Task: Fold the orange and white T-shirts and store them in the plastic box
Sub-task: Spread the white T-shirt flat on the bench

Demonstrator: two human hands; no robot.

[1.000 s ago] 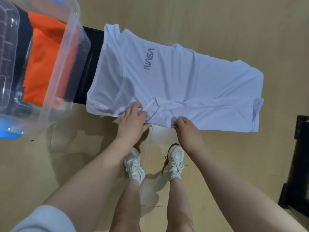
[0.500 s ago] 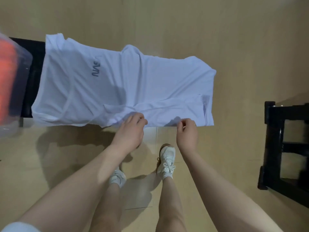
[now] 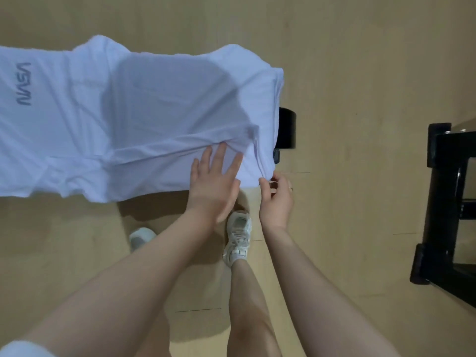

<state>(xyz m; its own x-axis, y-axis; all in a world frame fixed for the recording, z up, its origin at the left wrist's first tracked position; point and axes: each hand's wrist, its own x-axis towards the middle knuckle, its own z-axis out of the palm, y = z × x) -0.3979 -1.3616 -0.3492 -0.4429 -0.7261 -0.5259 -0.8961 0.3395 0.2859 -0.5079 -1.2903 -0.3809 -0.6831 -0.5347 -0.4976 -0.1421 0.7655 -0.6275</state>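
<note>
A white T-shirt (image 3: 144, 104) with a grey NASA print lies spread flat across a low black surface, its near long side folded inward. My left hand (image 3: 213, 181) rests flat with fingers apart on the folded strip near the shirt's right end. My right hand (image 3: 277, 197) pinches the near right corner of the hem between thumb and fingers. The orange T-shirt and the plastic box are out of view.
A black end (image 3: 287, 127) of the surface under the shirt sticks out at its right edge. A black frame with a glass panel (image 3: 448, 210) stands on the right. My feet in white sneakers (image 3: 238, 235) stand on the wooden floor just before the shirt.
The view has swung right, so the plastic box with the orange shirt left the frame. Both hands have slid right along the folded edge to the hem end, and the left hand has flattened.
</note>
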